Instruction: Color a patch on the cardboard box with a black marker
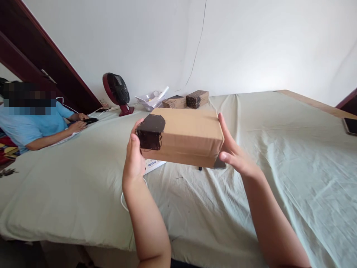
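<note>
A brown cardboard box (189, 130) is held up between my two hands, tilted a little above the sheet-covered surface. Black marker-like scribble covers its left corner, and another dark patch shows at its lower right corner. My left hand (135, 154) grips the left end, its thumb in front. At the right end, my right hand (232, 149) presses with the thumb low and the fingers along the side. Partly hidden beneath the box lies a white printed item (154, 166) with a white cable. A small black object (200, 168) peeks out below the box.
Against the wall stand two more cardboard boxes (197, 99), both with dark markings, beside a clear plastic container (152, 99) and a dark red fan (118, 91). A person in a blue shirt (36, 128) sits at the left. A phone-like device (350, 126) lies far right.
</note>
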{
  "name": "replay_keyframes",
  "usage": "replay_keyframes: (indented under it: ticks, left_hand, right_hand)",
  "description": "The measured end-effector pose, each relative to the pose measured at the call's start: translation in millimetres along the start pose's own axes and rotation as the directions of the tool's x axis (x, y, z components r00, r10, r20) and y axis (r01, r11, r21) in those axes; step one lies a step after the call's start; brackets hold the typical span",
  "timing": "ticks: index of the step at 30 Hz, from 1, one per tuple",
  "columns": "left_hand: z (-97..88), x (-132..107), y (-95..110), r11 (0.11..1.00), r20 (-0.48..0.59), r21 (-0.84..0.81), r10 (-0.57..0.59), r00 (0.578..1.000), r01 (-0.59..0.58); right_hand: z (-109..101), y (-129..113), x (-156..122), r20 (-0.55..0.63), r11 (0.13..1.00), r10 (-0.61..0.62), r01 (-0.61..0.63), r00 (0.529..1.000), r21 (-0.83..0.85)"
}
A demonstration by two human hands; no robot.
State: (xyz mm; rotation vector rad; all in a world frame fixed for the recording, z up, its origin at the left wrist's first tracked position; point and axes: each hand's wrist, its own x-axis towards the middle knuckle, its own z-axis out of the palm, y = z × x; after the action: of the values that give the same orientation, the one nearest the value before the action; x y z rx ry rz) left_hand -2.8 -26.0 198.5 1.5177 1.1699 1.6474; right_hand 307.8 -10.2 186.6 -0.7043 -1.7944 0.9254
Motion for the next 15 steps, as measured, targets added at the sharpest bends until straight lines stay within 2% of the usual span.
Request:
replay_keyframes:
  ticks: [2, 5, 8, 10, 12, 14, 15]
  left_hand:
    - [-1.3, 1, 0, 0.997, -0.058, -0.014, 0.069, 0.996, -0.069]
    - [-2.8, 3, -3, 0.986, -0.151, -0.018, 0.159, 0.976, -0.163]
    - [-4.2, 4, -4, 0.973, -0.182, -0.04, 0.216, 0.959, -0.227]
    - [-7.1, 2, -4, 0.982, -0.092, -0.14, 0.118, 0.989, -0.13]
    - [-12.1, -1, -4, 0.983, 0.008, -0.183, -0.03, 1.0, 0.031]
    - [-18.4, -3, -6, 0.983, 0.056, -0.135, -0.119, 0.991, 0.126]
    - [-21.7, -4, -8, 0.988, 0.061, -0.098, -0.114, 0.992, 0.12]
  right_hand:
    - [8, 4, 3, -0.002, 0.997, 0.021, -0.021, 1.0, 0.071]
    - [22, 11, 10, -0.158, 0.981, 0.088, -0.058, 0.984, 0.183]
    - [32, 15, 15, -0.215, 0.945, 0.19, -0.119, 0.958, 0.304]
    - [33, 17, 14, -0.246, 0.953, 0.172, -0.098, 0.954, 0.285]
    - [31, 18, 12, -0.283, 0.983, 0.076, -0.025, 0.956, 0.18]
    - [26, 20, 10, -0.276, 0.994, -0.026, 0.053, 0.961, 0.091]
    - [23, 20, 8, -0.255, 0.994, -0.059, 0.08, 0.965, 0.073]
